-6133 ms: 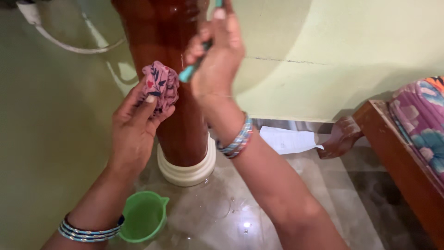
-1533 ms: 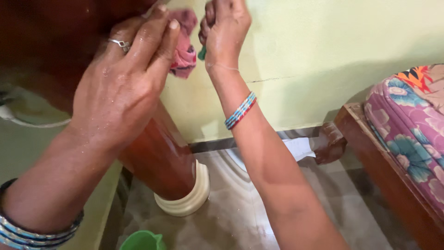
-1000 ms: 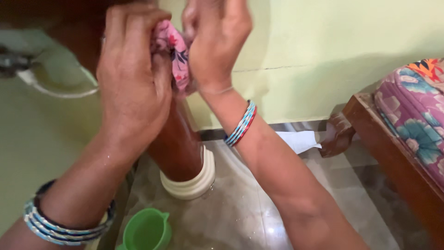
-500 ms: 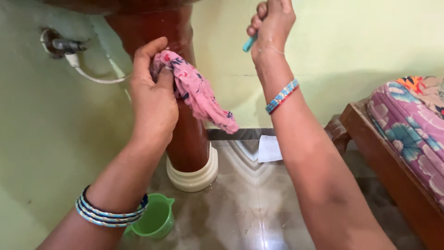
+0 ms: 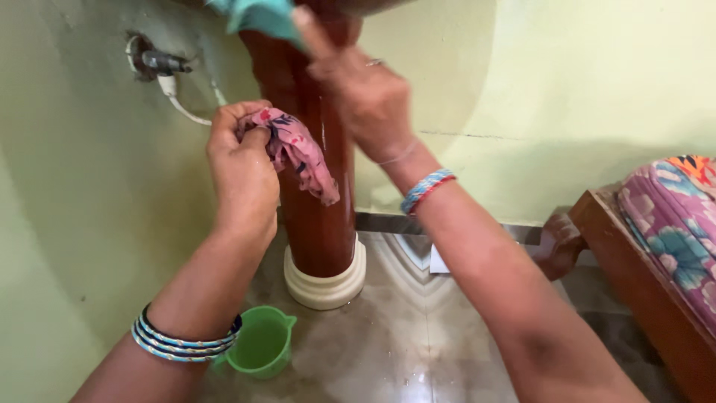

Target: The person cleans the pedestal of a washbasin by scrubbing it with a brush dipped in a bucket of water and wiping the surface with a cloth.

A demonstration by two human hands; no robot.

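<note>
My left hand (image 5: 242, 172) grips a bunched pink flowered cloth (image 5: 294, 149) and holds it against the dark red-brown pedestal (image 5: 321, 216) of a basin. One end of the cloth hangs down over the pedestal's front. My right hand (image 5: 362, 93) is higher up, pressed on the top of the pedestal, and holds a teal scrubbing tool (image 5: 257, 15) whose head shows at the top edge. The basin itself is out of view above.
A cream base ring (image 5: 326, 287) sits under the pedestal on the wet tiled floor. A green plastic mug (image 5: 261, 343) stands near my left forearm. A tap with a white hose (image 5: 168, 75) is on the left wall. A wooden cot with a flowered mattress (image 5: 671, 231) is at right.
My right hand swung left from the wall onto the pedestal's top, and the teal tool's head came into view. My left hand stayed low on the pedestal, bunching the cloth tighter.
</note>
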